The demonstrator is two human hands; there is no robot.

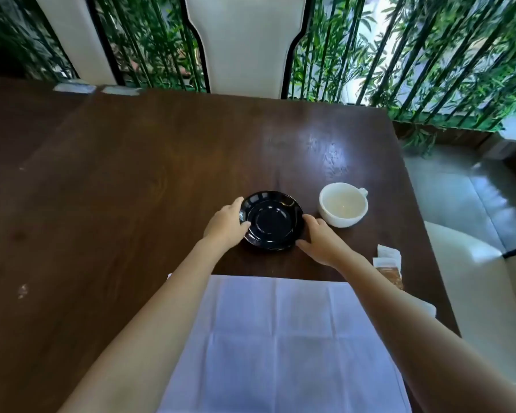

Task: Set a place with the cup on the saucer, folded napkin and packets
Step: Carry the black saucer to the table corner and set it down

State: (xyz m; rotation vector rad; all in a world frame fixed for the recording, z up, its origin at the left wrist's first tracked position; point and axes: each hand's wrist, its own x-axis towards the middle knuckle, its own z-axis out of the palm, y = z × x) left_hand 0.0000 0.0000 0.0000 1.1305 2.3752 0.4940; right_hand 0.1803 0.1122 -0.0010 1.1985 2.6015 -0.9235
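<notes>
On dark wood table (131, 174), mid-frame: black saucer (273, 220), glossy, flat on the surface, empty. Left hand (225, 225) on saucer's left rim, thumb over the top edge, fingers curled around the near-left side; clamped on the rim. Right hand (322, 239) at saucer's right and near-right edge, fingers spread and touching the rim, thumb low by the table; in contact, but cannot tell whether actually gripping or just resting against it. White cup (343, 205) just right of saucer, upright on the table, apart from it, handle pointing to far right, inside looks empty. Packets (389, 265) at table's right edge, nearer than the cup: small loose stack, white ones on top end, a brown one at near end, partly hidden by right forearm. White napkin (280, 338) spread open flat at near edge between both forearms, crease lines visible, not folded; far edge near the saucer without touching. Behind far table edge: white upholstered chair (245, 43) with dark frame, green bamboo (429, 55) screen beyond. Second pale seat (474, 278) off table's right side.
</notes>
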